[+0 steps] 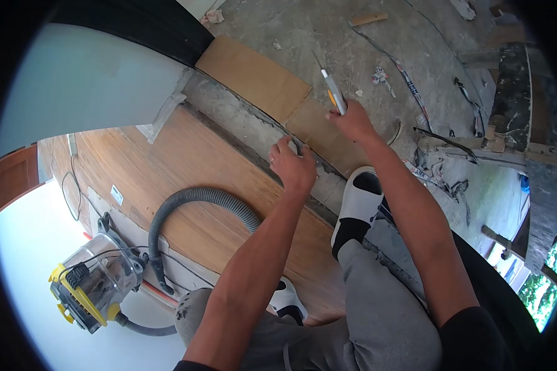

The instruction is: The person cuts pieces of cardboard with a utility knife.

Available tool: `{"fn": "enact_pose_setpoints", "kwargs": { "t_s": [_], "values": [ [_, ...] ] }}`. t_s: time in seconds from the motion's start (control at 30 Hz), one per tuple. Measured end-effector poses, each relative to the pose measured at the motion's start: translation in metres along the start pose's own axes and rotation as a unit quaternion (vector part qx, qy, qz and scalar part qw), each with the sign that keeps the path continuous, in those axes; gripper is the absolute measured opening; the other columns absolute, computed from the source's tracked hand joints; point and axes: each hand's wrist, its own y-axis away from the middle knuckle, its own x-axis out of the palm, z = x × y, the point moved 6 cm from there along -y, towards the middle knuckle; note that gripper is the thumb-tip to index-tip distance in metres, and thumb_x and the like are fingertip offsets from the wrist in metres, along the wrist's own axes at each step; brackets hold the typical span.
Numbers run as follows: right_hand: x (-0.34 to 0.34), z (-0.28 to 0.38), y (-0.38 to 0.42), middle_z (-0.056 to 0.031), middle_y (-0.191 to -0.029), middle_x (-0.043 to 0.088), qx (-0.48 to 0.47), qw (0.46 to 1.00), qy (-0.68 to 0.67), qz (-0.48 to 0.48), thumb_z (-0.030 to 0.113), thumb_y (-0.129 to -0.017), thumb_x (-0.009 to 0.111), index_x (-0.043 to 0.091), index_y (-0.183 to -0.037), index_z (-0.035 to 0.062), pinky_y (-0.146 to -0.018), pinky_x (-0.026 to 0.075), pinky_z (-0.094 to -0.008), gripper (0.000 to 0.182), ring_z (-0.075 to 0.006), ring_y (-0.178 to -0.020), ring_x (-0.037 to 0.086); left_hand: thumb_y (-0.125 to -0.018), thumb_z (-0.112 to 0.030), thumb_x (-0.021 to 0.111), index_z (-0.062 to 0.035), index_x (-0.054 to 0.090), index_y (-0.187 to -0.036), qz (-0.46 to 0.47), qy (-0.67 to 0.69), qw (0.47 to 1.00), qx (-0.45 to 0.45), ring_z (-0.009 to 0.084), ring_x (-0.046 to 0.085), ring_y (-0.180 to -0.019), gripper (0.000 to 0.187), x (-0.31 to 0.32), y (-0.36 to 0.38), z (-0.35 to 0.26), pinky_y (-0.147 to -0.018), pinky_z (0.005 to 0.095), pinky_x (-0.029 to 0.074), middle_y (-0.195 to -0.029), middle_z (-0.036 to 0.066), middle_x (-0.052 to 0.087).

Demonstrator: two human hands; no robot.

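Observation:
My right hand [354, 123] is closed around a snap-off utility knife [333, 89]. The knife has a silver body with an orange-yellow part, and its thin blade points up and away from me. Lower and to the left, my left hand [293, 166] is over the concrete strip [229, 106] with its fingers curled down. A small greyish thing shows between thumb and fingers, too hidden to name. Flat brown cardboard [254, 77] lies along the far side of the strip, just beyond both hands.
Wood-look flooring [229, 179] spreads on the near side. A wet-dry vacuum [99, 278] with a grey hose [198, 196] stands at left. Plastic strips [413, 93] and a wood scrap [369, 19] litter the concrete floor beyond. A wooden structure [507, 99] stands at right.

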Motion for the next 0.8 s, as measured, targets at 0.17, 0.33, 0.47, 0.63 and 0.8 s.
{"fn": "enact_pose_setpoints", "kwargs": {
  "t_s": [0.17, 0.33, 0.47, 0.63, 0.8],
  "values": [
    [0.003, 0.001, 0.029, -0.0274, -0.101, 0.068, -0.019, 0.996, 0.041, -0.075, 0.022, -0.081, 0.076, 0.059, -0.115, -0.0032, -0.086, 0.052, -0.0481, 0.045, -0.0433, -0.099, 0.066, -0.083, -0.02, 0.071, 0.0007, 0.051, -0.125, 0.032, 0.123, 0.99, -0.065, 0.0392, 0.055, -0.112, 0.051, 0.011, -0.004, 0.016, -0.097, 0.0477, 0.042, -0.119, 0.022, 0.057],
    [-0.007, 0.005, 0.032, -0.0282, -0.101, 0.067, -0.028, 0.992, 0.035, -0.115, 0.02, -0.081, 0.075, 0.059, -0.115, -0.0024, -0.086, 0.051, -0.0491, 0.044, -0.0466, -0.099, 0.064, -0.086, -0.026, 0.073, 0.006, 0.049, -0.131, 0.072, 0.131, 0.985, -0.081, 0.0302, 0.06, -0.108, 0.06, 0.013, -0.015, 0.013, -0.093, 0.0384, 0.048, -0.12, 0.023, 0.06],
    [-0.049, 0.033, 0.061, -0.0189, -0.094, 0.069, -0.086, 0.995, -0.045, -0.005, 0.024, -0.08, 0.078, 0.062, -0.106, -0.003, -0.081, 0.051, -0.0419, 0.041, -0.0327, -0.087, 0.067, -0.087, -0.031, 0.075, 0.0066, 0.045, -0.136, 0.123, 0.357, 0.914, -0.147, 0.0272, 0.057, -0.115, 0.069, -0.006, 0.017, -0.025, -0.098, 0.0376, 0.045, -0.13, 0.021, 0.056],
    [-0.075, 0.082, 0.054, -0.0092, -0.09, 0.067, -0.039, 0.99, -0.111, 0.08, 0.034, -0.079, 0.082, 0.064, -0.106, -0.0042, -0.074, 0.051, -0.0347, 0.05, -0.0171, -0.078, 0.062, -0.092, -0.032, 0.073, 0.0058, 0.046, -0.136, 0.126, 0.536, 0.824, -0.136, 0.0236, 0.056, -0.118, 0.063, -0.042, 0.002, -0.038, -0.104, 0.0369, 0.043, -0.131, 0.017, 0.057],
    [-0.03, 0.064, -0.031, -0.0196, -0.089, 0.071, 0.055, 0.997, -0.026, -0.051, 0.039, -0.075, 0.082, 0.068, -0.102, -0.0071, -0.073, 0.055, -0.0386, 0.055, -0.0301, -0.084, 0.071, -0.094, -0.029, 0.07, 0.0021, 0.055, -0.13, -0.116, 0.515, 0.817, -0.233, 0.0247, 0.065, -0.102, 0.049, -0.156, -0.047, 0.082, -0.086, 0.0381, 0.055, -0.114, 0.012, 0.067]
  ]
}}
